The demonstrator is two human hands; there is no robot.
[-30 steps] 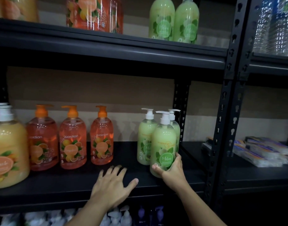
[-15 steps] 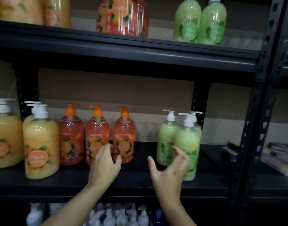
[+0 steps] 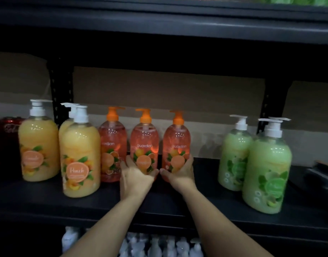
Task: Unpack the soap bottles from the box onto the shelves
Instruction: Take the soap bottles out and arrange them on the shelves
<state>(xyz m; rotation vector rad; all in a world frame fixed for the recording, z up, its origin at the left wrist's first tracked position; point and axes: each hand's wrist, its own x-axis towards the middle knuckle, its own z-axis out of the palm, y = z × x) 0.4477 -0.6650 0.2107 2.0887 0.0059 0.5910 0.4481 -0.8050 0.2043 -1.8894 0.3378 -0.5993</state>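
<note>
The black shelf [image 3: 205,206] runs under both my forearms and out past them on either side. The top shelf [image 3: 159,21] hangs dark above my hands.

Well to the left of my left hand stand the peach bottles [image 3: 79,154], yellow with white pumps: one to the front, one close behind it and one further left. Well to the right of my right hand stand the green bottles [image 3: 267,164], also with white pumps, the front one nearest me.

Straight ahead, between those groups, are three orange bottles in a row, all upright. My left hand [image 3: 137,175] grasps the middle orange bottle [image 3: 144,143] low down, fingers wrapped round its left side and thumb on its right. My right hand [image 3: 180,173] grasps the right orange bottle [image 3: 176,141] the same way, thumb on the left and fingers round the right. My thumbs almost meet between the two bottles, whose bases are hidden behind my hands. The third orange bottle [image 3: 112,145] stands just left of my left hand, untouched.

Below my forearms, on a lower level, sit white bottles [image 3: 155,245]. Far to the left are red cans [image 3: 5,138].
</note>
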